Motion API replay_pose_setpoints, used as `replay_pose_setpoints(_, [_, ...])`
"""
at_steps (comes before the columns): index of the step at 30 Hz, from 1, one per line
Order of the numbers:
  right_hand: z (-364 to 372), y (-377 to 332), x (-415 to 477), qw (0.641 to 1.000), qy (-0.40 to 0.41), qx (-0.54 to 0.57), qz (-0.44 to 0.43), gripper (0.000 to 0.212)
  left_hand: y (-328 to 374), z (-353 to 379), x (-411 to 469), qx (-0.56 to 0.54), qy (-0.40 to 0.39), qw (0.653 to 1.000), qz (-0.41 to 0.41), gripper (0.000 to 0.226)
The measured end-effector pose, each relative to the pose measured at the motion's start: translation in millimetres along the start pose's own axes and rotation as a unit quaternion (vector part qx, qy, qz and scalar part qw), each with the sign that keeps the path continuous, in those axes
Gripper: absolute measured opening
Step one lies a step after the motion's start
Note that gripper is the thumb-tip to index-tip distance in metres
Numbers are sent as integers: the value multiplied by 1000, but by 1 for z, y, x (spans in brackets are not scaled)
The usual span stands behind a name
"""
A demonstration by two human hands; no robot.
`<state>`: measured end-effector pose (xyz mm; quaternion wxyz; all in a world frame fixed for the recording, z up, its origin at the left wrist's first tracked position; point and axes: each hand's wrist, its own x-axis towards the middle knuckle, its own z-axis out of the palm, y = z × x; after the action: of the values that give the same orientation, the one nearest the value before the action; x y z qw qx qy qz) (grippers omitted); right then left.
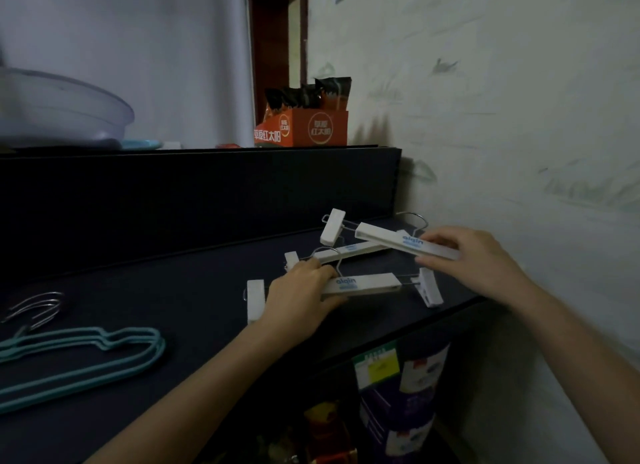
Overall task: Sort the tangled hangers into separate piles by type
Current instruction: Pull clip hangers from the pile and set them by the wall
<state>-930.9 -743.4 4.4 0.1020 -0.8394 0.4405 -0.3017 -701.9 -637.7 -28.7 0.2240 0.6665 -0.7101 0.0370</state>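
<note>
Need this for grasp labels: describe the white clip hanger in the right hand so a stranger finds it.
On the dark shelf against the pale wall, find the cluster of white clip hangers at its right end. The target hanger is the one farthest right, its end pinched by the right hand; unlike the others, it lies on top, crossing them.

Blue "aiqin" on the bar of the upper white clip hanger, near the desk's right edge. Same word on the lower white clip hanger; the smaller blue line beneath is unreadable. Orange box, right end of the back shelf: white "草原红太阳", with a round logo beside it. Labels on the packages under the desk are illegible.
</note>
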Motion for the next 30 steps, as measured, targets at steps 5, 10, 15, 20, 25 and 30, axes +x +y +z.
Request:
replay_pose_setpoints(5, [-1, 32, 30, 999, -29, 8, -36, 29, 24, 25, 28, 6, 4, 999, -31, 36])
replay_pose_setpoints(10, [1, 59, 52, 994, -63, 7, -87, 30, 42, 45, 55, 23, 14, 997, -74, 38])
replay_pose_setpoints(15, [7, 75, 72, 987, -78, 22, -138, 29, 51, 52, 72, 82, 21, 992, -97, 39])
replay_pose_setpoints(20, [20, 77, 91, 981, -97, 45, -163, 30, 52, 47, 69, 109, 14, 988, -108, 43])
replay_pose_setpoints(25, [35, 61, 107, 968, -150, 70, -188, 29, 53, 28, 49, 109, 78, 984, -114, 31])
replay_pose_setpoints(30, [53, 49, 115, 959, -191, 58, -200, 35, 40, 9, 26, 160, 136, 962, -176, 26])
